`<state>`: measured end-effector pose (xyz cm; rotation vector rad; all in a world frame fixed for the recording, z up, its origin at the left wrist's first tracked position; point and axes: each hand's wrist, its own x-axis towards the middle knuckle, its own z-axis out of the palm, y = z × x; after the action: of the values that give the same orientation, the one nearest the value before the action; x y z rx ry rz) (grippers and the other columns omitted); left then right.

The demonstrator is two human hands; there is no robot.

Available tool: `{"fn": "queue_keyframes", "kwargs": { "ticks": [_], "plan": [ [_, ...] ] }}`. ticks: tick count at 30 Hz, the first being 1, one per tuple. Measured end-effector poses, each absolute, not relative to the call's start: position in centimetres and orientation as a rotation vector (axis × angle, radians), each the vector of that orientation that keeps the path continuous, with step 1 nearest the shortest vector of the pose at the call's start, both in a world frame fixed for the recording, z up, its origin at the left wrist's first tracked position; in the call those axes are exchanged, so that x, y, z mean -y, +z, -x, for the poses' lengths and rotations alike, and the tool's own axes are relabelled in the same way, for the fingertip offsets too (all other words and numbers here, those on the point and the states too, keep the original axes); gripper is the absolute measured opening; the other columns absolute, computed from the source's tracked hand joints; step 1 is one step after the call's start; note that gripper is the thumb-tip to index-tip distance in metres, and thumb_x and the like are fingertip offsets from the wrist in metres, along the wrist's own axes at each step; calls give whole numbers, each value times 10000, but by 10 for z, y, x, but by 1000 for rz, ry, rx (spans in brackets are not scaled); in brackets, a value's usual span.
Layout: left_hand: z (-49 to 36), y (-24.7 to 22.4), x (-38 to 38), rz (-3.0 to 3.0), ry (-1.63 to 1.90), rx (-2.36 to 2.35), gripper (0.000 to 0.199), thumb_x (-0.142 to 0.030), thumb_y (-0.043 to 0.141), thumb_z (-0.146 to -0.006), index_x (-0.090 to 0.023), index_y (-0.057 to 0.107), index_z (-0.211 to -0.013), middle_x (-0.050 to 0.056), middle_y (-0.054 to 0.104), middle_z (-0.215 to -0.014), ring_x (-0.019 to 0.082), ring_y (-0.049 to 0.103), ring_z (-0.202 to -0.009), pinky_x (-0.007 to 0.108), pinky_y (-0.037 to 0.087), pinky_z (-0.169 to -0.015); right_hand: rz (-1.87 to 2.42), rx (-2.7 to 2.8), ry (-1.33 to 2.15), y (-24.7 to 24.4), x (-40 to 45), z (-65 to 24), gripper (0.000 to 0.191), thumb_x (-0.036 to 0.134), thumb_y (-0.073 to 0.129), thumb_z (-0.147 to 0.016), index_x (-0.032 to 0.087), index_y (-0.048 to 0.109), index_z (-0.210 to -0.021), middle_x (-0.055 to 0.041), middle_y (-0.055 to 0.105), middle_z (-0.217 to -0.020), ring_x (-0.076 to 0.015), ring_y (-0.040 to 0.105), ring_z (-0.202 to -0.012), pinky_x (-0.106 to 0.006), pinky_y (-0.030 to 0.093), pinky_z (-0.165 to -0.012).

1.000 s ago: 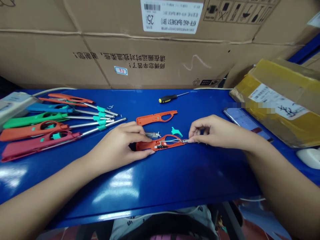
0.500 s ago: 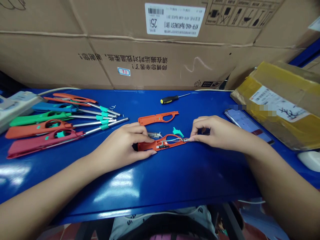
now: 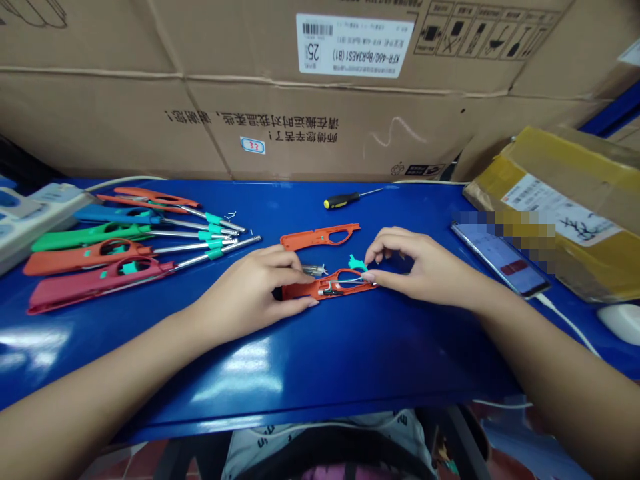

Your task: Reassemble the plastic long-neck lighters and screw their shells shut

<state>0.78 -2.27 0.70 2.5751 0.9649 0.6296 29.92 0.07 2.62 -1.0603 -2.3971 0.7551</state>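
My left hand (image 3: pixel 263 287) grips the butt end of an orange lighter half-shell (image 3: pixel 345 291) that lies open side up on the blue table. Wires and a small dark part sit inside it. At the shell's narrow end is my right hand (image 3: pixel 410 267), its thumb and index finger apart. A teal trigger piece (image 3: pixel 357 263) lies just beyond the shell, close to those fingertips. Behind my left fingers, a small clear and metal part (image 3: pixel 313 270) is partly covered. Farther back rests the other orange half-shell (image 3: pixel 320 236).
Several long-necked lighters (image 3: pixel 100 287) fan out on the left beside a white power strip (image 3: pixel 45 213). A screwdriver (image 3: pixel 345 199) and small screws (image 3: pixel 231 215) lie at the back. Rightward are a phone (image 3: pixel 500 257), a taped box (image 3: pixel 565 207) and a white mouse (image 3: pixel 620 322).
My right hand has moved slightly left from the shell's tip toward the teal trigger, and its thumb and index finger have spread. My left hand still grips the half-shell.
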Motion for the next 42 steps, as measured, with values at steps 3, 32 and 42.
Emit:
{"fn": "queue_keyframes", "kwargs": {
  "ticks": [3,32,42],
  "plan": [
    [-10,7,24,-2565,625,-981,180,-315,716,-892,-199,757,-1024,34,706,-943,180,640,-865,322,498,-797,968,2463,684,31,8,-284,133,321,687,-888,198,666,-932,-33,642,-912,-181,563,-905,-320,452,-823],
    [-6,16,28,-2679,436,-1003,254,-383,682,-892,-221,714,-1085,45,722,-1079,226,643,-967,376,493,-862,1261,2862,942,52,-8,-316,191,407,702,-833,228,637,-822,-18,659,-866,-177,569,-761,-302,390,-652],
    [-10,16,32,-2496,487,-1023,177,-317,710,-879,-209,740,-1016,45,706,-994,206,650,-928,360,525,-838,1222,2855,963,58,-6,-316,185,359,643,-891,217,597,-782,-3,668,-820,-144,569,-683,-272,393,-593]
  ]
}}
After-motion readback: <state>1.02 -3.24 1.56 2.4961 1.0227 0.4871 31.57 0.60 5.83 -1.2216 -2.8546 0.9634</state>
